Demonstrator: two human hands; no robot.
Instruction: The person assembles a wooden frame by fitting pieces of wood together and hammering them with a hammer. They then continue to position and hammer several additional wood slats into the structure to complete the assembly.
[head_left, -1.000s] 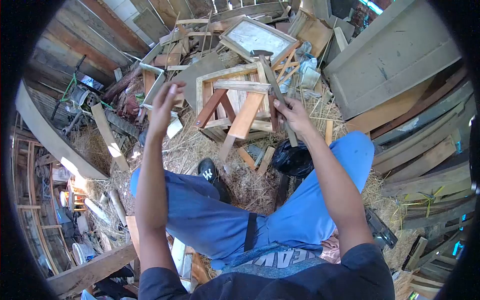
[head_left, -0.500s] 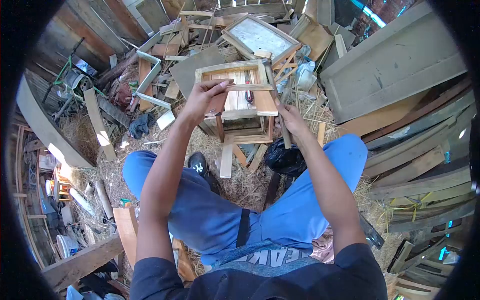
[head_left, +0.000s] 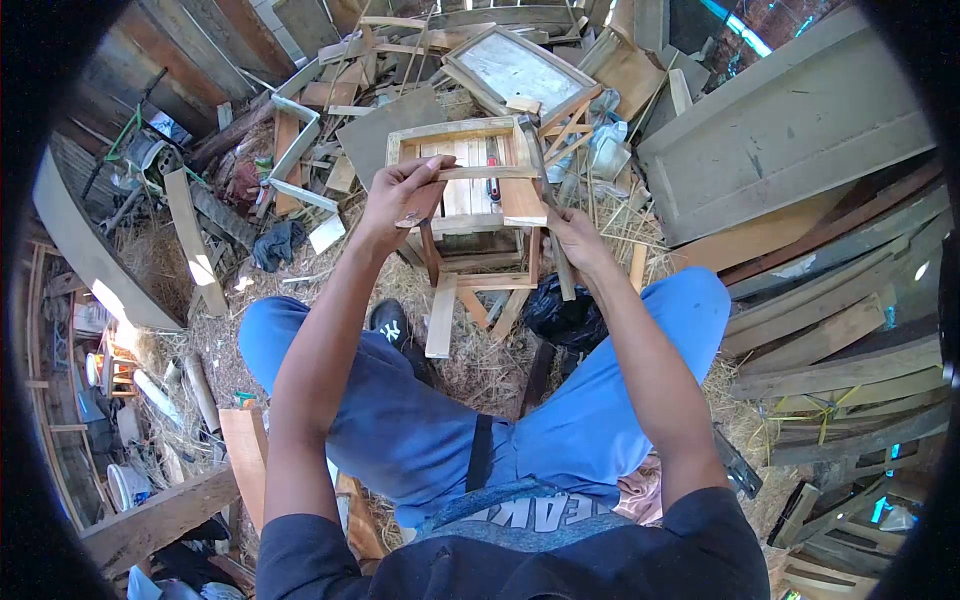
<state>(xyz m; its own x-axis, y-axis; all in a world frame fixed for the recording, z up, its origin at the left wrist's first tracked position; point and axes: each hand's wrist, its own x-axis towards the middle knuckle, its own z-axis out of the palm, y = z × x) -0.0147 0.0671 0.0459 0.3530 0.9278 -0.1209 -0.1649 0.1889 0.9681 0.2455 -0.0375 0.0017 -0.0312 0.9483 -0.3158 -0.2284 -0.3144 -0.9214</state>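
Observation:
My left hand [head_left: 398, 205] pinches the left end of a thin wooden strip [head_left: 490, 173], which spans the small wooden frame [head_left: 450, 130] in front of me. My right hand [head_left: 577, 240] is wrapped round the handle of a hammer [head_left: 545, 185]. Its dark head points away from me, beside the strip's right end. Below the strip, a short light board [head_left: 522, 203] stands at the frame's right side. A red-handled tool [head_left: 493, 182] lies on the slats inside the frame.
Scrap wood and a framed panel [head_left: 520, 70] are heaped behind the frame. A black plastic bag [head_left: 565, 312] sits near my right knee. A large door-like panel [head_left: 790, 130] leans at the right above stacked boards [head_left: 830, 330]. Straw covers the ground.
The view has shifted slightly, moving the frame a little left. My left hand still grips the strip and my right hand the hammer, with only small movement.

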